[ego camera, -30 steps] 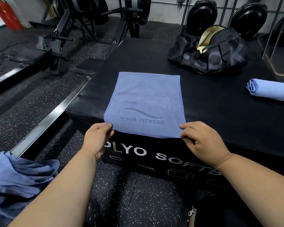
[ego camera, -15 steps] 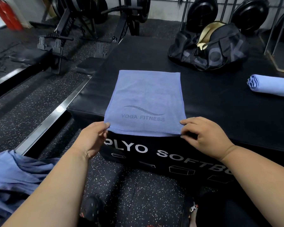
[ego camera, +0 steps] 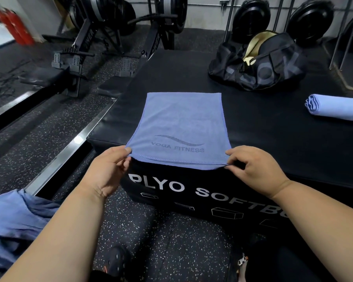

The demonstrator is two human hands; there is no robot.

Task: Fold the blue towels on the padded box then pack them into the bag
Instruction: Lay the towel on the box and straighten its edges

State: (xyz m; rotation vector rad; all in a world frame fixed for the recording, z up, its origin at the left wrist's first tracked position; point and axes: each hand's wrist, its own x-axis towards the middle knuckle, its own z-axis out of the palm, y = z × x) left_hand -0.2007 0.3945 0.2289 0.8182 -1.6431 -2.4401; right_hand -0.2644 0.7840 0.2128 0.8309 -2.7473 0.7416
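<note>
A blue "YOGA FITNESS" towel [ego camera: 181,127] is seen spread flat on the near part of the padded plyo box [ego camera: 273,143], its near hem lying at the box's front edge. Its two near corners are pinched, one by the left hand [ego camera: 108,169] and one by the right hand [ego camera: 251,167], the hands held well apart at the towel's width. Since a second ago the hem has been lifted slightly off the box edge, where it had hung a little over the front; the next fold, it is judged, is about to be carried away from the person. A rolled blue towel [ego camera: 336,106] is left lying at the right of the box, cut off by the frame edge. The black duffel bag [ego camera: 259,62] is set open at the far side, its contents not made out. More blue cloth [ego camera: 14,224] is heaped at the lower left, partly out of frame; whether it is another towel cannot be told. Rowing machines [ego camera: 86,43] are blurred beyond.
</note>
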